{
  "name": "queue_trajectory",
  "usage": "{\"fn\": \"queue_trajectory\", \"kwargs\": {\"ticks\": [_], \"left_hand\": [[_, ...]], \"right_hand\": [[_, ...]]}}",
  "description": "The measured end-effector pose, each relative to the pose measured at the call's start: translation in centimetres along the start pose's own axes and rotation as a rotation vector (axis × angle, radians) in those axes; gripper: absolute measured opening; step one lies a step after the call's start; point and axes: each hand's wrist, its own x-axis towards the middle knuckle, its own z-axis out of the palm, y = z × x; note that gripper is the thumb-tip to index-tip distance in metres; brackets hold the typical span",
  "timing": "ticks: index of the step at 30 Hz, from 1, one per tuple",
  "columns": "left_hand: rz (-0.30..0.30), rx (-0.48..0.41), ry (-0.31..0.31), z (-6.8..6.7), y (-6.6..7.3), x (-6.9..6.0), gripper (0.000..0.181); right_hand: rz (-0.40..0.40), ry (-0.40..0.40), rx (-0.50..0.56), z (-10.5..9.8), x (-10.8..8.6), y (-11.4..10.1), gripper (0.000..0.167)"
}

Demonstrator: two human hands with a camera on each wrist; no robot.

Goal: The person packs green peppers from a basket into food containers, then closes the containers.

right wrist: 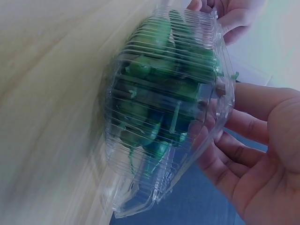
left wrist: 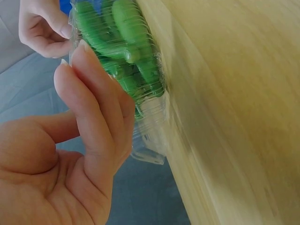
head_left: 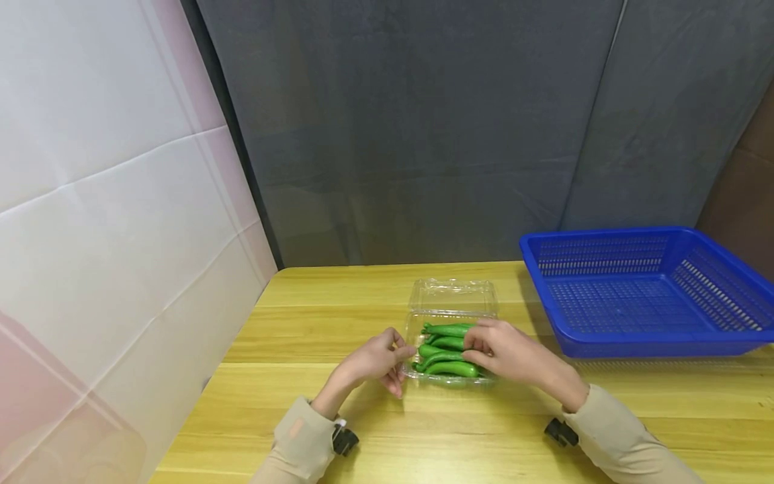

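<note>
A hinged clear plastic box (head_left: 450, 312) lies on the wooden table with its lid folded back. Several green chili peppers (head_left: 450, 369) lie side by side in it. My left hand (head_left: 381, 356) holds the box's left edge, thumb at the rim and other fingers outside the wall. My right hand (head_left: 508, 349) reaches over the right rim, thumb and fingers bent down around a pepper among the others. In the right wrist view those fingers (right wrist: 243, 126) pass inside the wall, and the clear plastic blurs their tips. One stem pokes above the rim near the thumb.
A blue perforated plastic basket (head_left: 617, 343) stands to the right, behind my right forearm. Grey cloth (head_left: 411, 134) hangs behind the table, and a pale curtain (head_left: 121, 222) hangs along its left side. Bare wood (head_left: 326, 316) shows left of the box.
</note>
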Motion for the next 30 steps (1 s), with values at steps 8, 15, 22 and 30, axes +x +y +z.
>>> {"fn": "queue_trajectory", "kwargs": {"ticks": [8, 15, 22, 30], "left_hand": [[0.003, 0.006, 0.002, -0.2, -0.3, 0.1, 0.029], [0.01, 0.026, 0.024, -0.2, -0.2, 0.1, 0.033], [0.063, 0.086, 0.095, -0.4, -0.4, 0.2, 0.033], [0.087, 0.109, 0.201, -0.4, -0.6, 0.6, 0.033]], "right_hand": [[0.006, 0.082, -0.006, -0.3, 0.0, 0.4, 0.008], [0.049, 0.161, -0.058, -0.6, 0.0, 0.8, 0.009], [0.093, 0.274, -0.103, -0.7, 0.0, 1.2, 0.016], [0.105, 0.345, -0.152, -0.4, 0.0, 2.1, 0.026]]}}
